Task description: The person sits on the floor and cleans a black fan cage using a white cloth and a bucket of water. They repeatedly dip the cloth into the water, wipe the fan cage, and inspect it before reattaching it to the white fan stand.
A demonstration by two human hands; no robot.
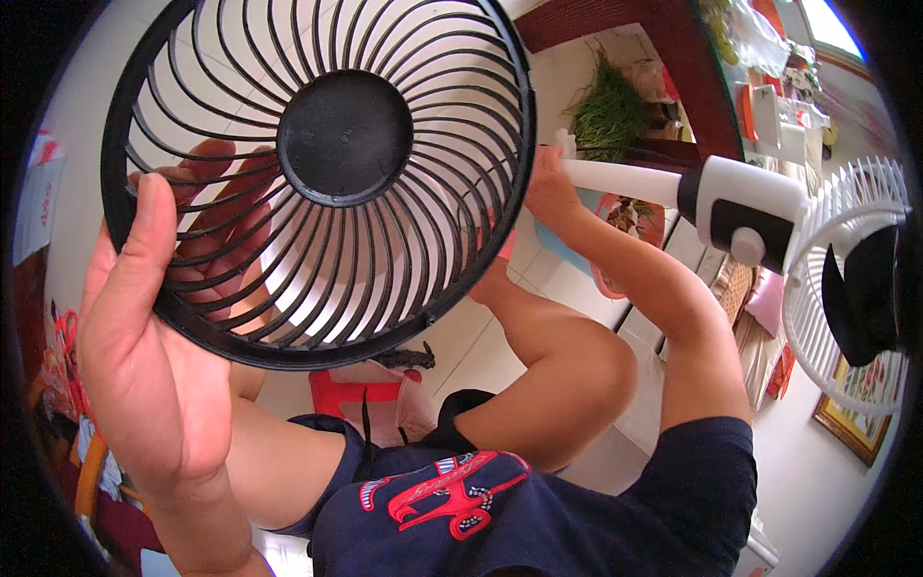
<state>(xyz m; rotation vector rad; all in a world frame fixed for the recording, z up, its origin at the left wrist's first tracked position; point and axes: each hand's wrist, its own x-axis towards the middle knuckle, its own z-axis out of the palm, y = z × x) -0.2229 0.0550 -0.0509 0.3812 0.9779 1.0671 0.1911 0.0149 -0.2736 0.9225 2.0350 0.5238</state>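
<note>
My left hand (pixel 155 281) holds a round black plastic fan grille (pixel 346 137) by its rim, the thumb in front and the fingers behind the curved bars. The grille is raised close to the camera. At the right, my right hand (pixel 551 177) is closed around the white pole (pixel 624 177) of a fan, partly hidden by the grille's edge. The pole leads to a white and black motor housing (pixel 753 213). Beyond it are a white rear grille (pixel 807 317) and black fan blades (pixel 865 296); the fan's front is uncovered.
Behind the black grille, a white round container (pixel 310 317) stands on the tiled floor between my legs. A red and pink item (pixel 360 393) lies near my lap. Green plants (pixel 609 108) lie beneath a dark red table frame (pixel 656 29). A cushioned wooden seat (pixel 735 288) is at the right.
</note>
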